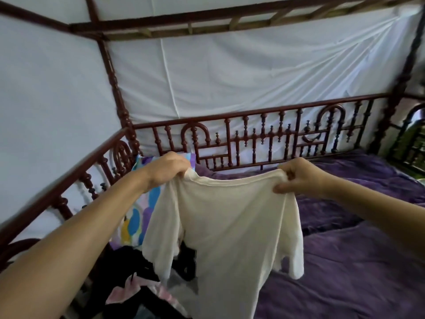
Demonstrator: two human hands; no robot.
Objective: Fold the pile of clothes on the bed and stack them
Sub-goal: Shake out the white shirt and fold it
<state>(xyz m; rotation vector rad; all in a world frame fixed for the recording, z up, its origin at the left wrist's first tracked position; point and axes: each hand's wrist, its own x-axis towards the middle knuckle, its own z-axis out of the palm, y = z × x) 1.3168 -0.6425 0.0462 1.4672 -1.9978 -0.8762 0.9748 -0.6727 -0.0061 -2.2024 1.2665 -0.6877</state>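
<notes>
Our left fingers [182,166] are curled tight over one shoulder of a cream T-shirt [225,226], bunching the cloth at its top corner. Our right fingers [290,172] and thumb pinch the other shoulder, knuckles folded round the seam. The left hand [169,170] and right hand [299,177] are held well apart at about the same height, so the neckline is stretched almost straight between them. Both bare forearms reach in from the lower corners.

The shirt hangs free in the air in front of us, above the bed. Its short sleeves droop at either side and its plain body falls past the bottom edge of the view.

Behind its lower left part lies the pile of clothes [138,270]: dark garments, a pink and white piece, and something grey. It rests on the purple blanket [345,261], which covers the bed to the right.

A pillow [135,215] printed with blue, yellow and lilac shapes leans at the far left corner. A dark red turned-wood railing [253,137] runs around the bed, with a post [117,93] rising at the corner. White cloth [230,77] is stretched behind it.
</notes>
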